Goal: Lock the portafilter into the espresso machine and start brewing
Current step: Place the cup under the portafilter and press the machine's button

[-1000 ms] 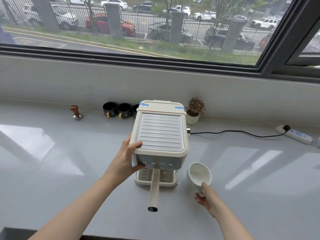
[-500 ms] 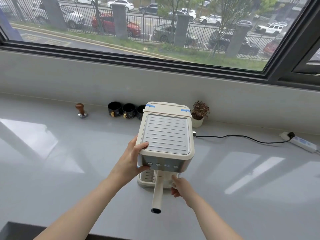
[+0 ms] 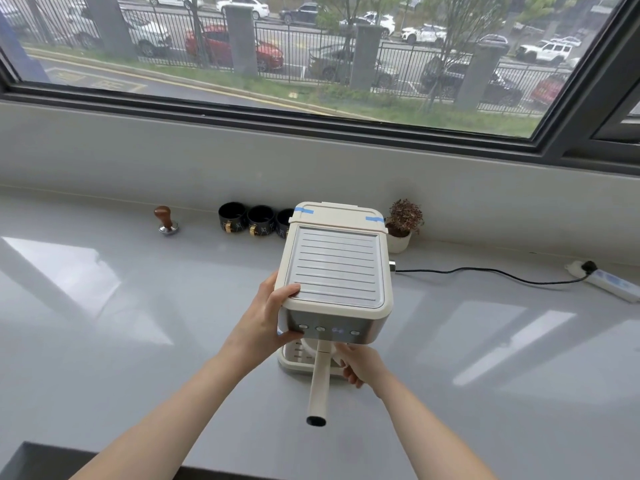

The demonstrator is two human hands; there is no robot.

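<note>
A cream espresso machine [image 3: 336, 265] stands on the grey counter [image 3: 138, 323]. The portafilter sits under its front, and its cream handle [image 3: 320, 382] with a black end points straight toward me. My left hand [image 3: 266, 320] grips the machine's front left corner, thumb on the top plate. My right hand [image 3: 360, 368] is beside the handle at the drip tray [image 3: 294, 358], with its fingers curled and reaching under the brew head. The white cup is hidden there. A row of buttons [image 3: 320, 329] runs across the metal front panel, and one glows blue.
A wood-handled tamper [image 3: 166, 221] and three black cups [image 3: 256, 220] stand along the back wall. A small potted plant [image 3: 401, 223] is right of the machine. A black cord [image 3: 485, 271] runs to a power strip [image 3: 613, 280] at far right. The counter's front edge [image 3: 34, 462] lies at bottom left.
My right hand carried the white cup from the counter right of the machine in under the brew head, where it is now hidden. My left hand stayed on the machine's corner.
</note>
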